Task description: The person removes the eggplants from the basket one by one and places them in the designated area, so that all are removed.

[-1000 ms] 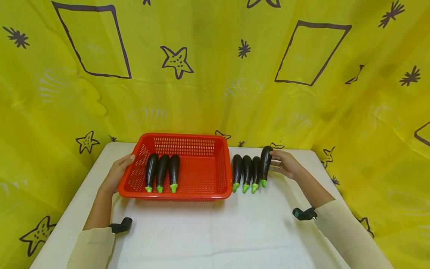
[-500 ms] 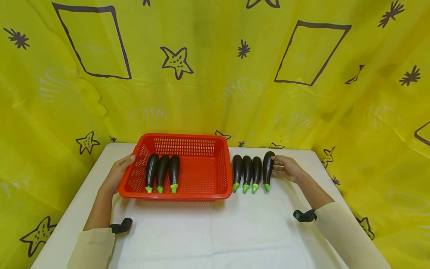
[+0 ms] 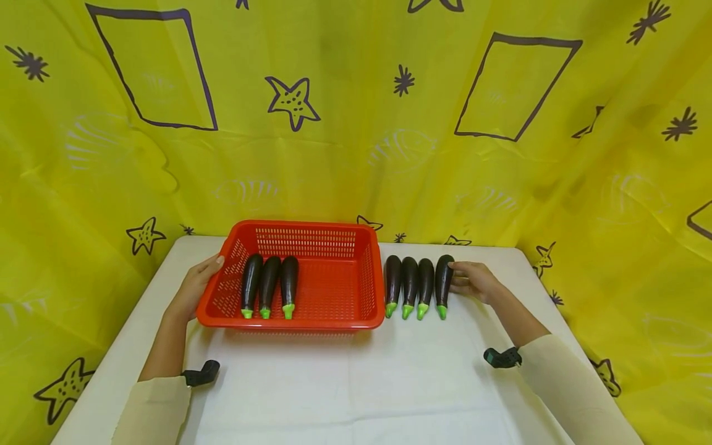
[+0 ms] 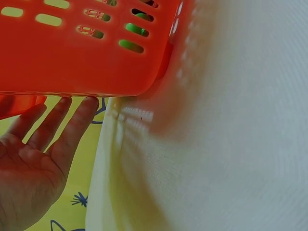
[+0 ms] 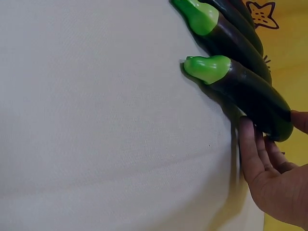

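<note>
My left hand [image 3: 196,285] holds the left side of a red plastic basket [image 3: 295,323], thumb on the rim. In the left wrist view its fingers [image 4: 72,125] reach under the basket's edge. Three dark eggplants [image 3: 269,284] with green stem ends lie side by side inside, toward the left. To the basket's right, a row of several eggplants [image 3: 409,284] lies on the white table. My right hand [image 3: 474,281] holds the rightmost eggplant [image 3: 443,284] near its rounded far end. In the right wrist view the thumb touches that eggplant [image 5: 255,96], with the fingers on its other side.
A white cloth covers the table [image 3: 356,383]. Behind and beside it hangs a yellow curtain [image 3: 356,154] with drawn stars and frames. Each wrist wears a small black device, such as the right one [image 3: 502,357].
My right hand has brought the rightmost eggplant down and nearer, setting it at the right end of the row. The left hand and basket have stayed in place.
</note>
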